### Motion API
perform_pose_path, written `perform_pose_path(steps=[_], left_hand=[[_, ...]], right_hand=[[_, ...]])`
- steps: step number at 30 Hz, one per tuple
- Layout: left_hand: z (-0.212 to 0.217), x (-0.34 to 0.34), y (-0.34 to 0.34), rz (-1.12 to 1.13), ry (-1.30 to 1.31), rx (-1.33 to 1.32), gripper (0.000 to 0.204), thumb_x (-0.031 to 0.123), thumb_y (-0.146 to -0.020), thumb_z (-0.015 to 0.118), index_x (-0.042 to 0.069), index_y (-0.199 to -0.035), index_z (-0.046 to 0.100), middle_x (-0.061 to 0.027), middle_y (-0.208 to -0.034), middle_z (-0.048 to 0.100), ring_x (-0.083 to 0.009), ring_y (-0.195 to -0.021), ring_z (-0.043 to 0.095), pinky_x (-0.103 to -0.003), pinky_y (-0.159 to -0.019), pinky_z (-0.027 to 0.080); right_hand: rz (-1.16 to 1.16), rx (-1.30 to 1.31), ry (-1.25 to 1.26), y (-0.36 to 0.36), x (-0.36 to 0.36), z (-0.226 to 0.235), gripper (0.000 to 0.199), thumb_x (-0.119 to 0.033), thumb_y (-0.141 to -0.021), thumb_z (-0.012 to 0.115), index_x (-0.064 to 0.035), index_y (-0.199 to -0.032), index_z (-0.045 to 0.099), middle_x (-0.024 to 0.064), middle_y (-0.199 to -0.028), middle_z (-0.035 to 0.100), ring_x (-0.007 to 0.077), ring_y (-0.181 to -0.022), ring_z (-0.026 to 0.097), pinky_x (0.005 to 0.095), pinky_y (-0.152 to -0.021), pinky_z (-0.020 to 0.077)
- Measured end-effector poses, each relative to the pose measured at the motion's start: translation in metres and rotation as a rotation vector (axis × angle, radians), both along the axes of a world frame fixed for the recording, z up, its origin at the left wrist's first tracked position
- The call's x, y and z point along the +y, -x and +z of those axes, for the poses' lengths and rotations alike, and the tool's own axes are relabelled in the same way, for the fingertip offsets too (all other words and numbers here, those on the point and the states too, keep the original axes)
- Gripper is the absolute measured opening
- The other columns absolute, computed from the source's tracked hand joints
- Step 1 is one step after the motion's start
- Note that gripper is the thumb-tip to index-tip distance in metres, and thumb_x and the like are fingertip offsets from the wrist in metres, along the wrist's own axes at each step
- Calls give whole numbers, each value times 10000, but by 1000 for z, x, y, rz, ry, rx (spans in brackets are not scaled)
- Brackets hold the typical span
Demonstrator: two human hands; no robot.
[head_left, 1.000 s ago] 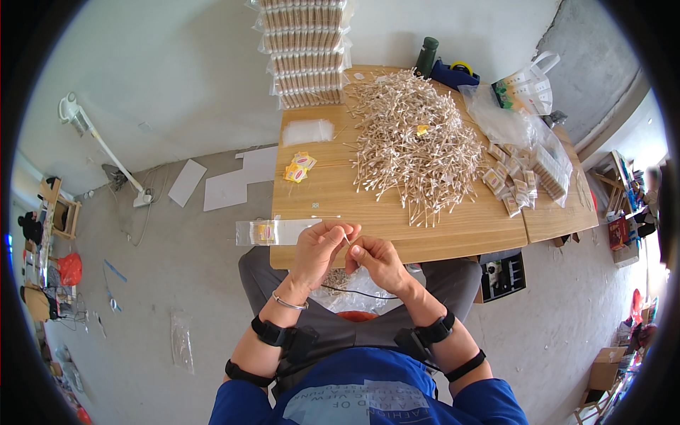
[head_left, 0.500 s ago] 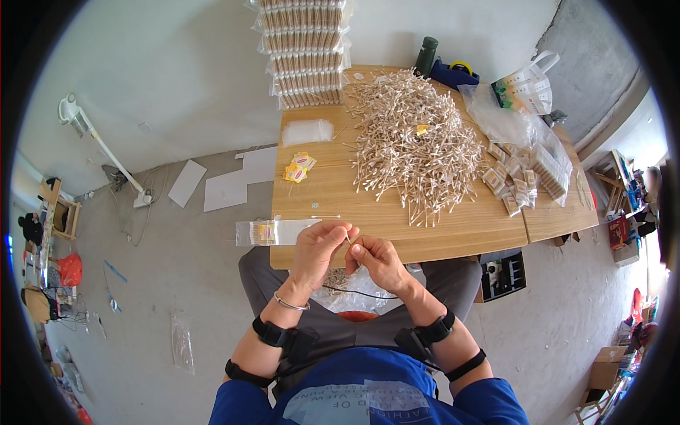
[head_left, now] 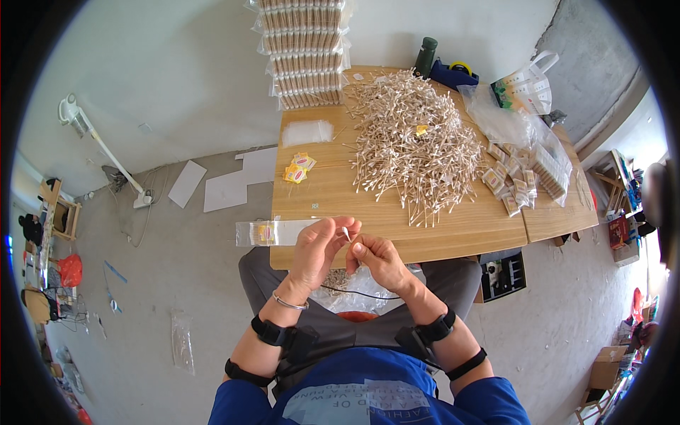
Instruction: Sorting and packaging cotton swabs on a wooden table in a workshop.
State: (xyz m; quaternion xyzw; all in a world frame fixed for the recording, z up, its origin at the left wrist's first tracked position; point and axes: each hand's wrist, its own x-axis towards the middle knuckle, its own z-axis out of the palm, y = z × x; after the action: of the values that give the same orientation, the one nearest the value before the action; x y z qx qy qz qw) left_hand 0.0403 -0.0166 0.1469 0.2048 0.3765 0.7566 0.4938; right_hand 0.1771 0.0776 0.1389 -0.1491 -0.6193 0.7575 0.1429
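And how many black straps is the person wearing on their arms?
4: the left wrist-side strap, left sleeve-side strap, right wrist-side strap and right sleeve-side strap. Any under the blue shirt would be hidden.

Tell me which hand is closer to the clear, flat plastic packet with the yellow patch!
The left. The left hand is close by, to the packet's right; the right hand is farther right, on the left hand's far side.

Wooden table (head_left: 467,230) under cotton swabs (head_left: 411,145) and, seemingly, clear sleeves (head_left: 308,132)
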Motion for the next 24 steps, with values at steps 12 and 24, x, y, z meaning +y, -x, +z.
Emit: perform_pose_path(steps=[12,24], left_hand=[[-9,4,-4,79,46,70,196,228,-921,648,39,-968,665,-95,-968,681,-160,-894,643,-294,-786,541],[-8,1,-2,3,16,-6,195,227,-921,647,40,-973,659,-96,-976,679,-161,-883,641,-286,-769,545]], right_hand=[[-94,-30,17,3,-3,6,277,-245,-997,527,-5,-881,603,44,-771,634,93,-739,554,264,-718,463],[-50,3,94,2,0,5,249,-224,-966,582,-14,-838,622,42,-772,640,96,-740,559,263,-720,459]])
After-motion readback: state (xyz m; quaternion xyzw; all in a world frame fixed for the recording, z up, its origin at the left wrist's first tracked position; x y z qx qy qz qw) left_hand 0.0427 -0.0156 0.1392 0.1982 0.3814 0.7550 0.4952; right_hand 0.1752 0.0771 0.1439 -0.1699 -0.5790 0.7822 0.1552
